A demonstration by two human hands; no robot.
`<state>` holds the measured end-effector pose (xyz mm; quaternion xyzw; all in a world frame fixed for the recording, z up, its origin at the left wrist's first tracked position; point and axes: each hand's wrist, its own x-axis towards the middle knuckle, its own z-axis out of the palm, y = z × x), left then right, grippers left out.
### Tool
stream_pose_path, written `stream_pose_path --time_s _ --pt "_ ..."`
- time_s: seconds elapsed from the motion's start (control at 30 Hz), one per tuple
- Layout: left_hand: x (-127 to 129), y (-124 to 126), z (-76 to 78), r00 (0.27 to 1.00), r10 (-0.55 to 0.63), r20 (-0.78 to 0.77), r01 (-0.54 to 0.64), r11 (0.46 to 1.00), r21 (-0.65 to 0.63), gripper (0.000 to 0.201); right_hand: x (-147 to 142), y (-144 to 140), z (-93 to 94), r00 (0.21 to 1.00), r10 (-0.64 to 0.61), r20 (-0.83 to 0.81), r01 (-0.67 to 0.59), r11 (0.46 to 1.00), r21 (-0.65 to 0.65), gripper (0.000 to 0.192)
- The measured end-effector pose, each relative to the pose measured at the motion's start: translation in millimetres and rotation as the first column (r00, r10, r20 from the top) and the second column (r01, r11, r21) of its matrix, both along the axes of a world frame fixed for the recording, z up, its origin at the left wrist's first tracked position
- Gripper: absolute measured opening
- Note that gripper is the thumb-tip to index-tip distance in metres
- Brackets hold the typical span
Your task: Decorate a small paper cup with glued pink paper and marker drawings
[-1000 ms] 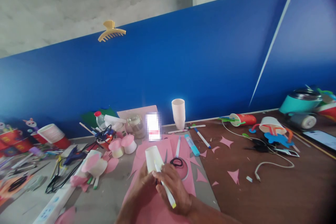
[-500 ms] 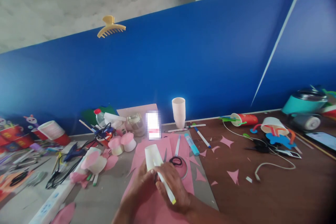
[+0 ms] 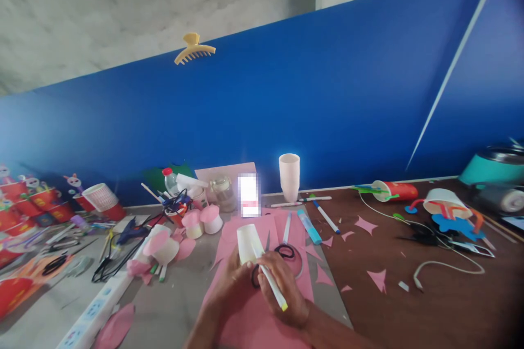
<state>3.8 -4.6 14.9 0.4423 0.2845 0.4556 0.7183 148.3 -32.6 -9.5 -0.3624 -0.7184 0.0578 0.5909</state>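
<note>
A white paper cup is tilted in my left hand, whose fingers wrap round its lower part. My right hand grips a white marker pen with a yellow end pointing back toward me. The pen's front end is at the side of the cup; I cannot tell whether it touches. Under both hands lies pink paper. Scissors with black handles rest on the paper just beyond my right hand, partly hidden by it.
A stack of white cups stands by the blue partition. Beyond my hands are a glue tube and a blue-capped marker. Pink-and-white cup pieces and a power strip lie left; a white cable lies right.
The view has swung slightly left, so everything appears further right. Both hands keep their hold on the cup and the marker, with little change between them.
</note>
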Motion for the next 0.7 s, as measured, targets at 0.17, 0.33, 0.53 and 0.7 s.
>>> stream_pose_path --time_s 0.17,0.33,0.53,0.7 --pt "1 0 1.1 0.999 0.019 -0.047 -0.018 1.0 0.023 0.046 1 0 4.1 0.999 0.033 0.008 -0.033 0.999 0.013 0.028" --pt "3 1 2.3 0.999 0.02 -0.047 -0.017 0.998 0.058 0.046 3 1 11.2 0.997 0.071 -0.022 -0.068 0.991 0.113 0.032" --pt "1 3 -3.9 0.995 0.052 -0.085 -0.043 0.994 0.102 0.049 4 1 13.5 0.992 0.126 -0.019 -0.124 0.988 0.094 0.029" --pt "-2 6 -10.4 0.991 0.072 -0.114 -0.057 0.99 0.13 0.049 4 3 12.2 0.991 0.13 -0.011 -0.129 0.987 0.092 0.029"
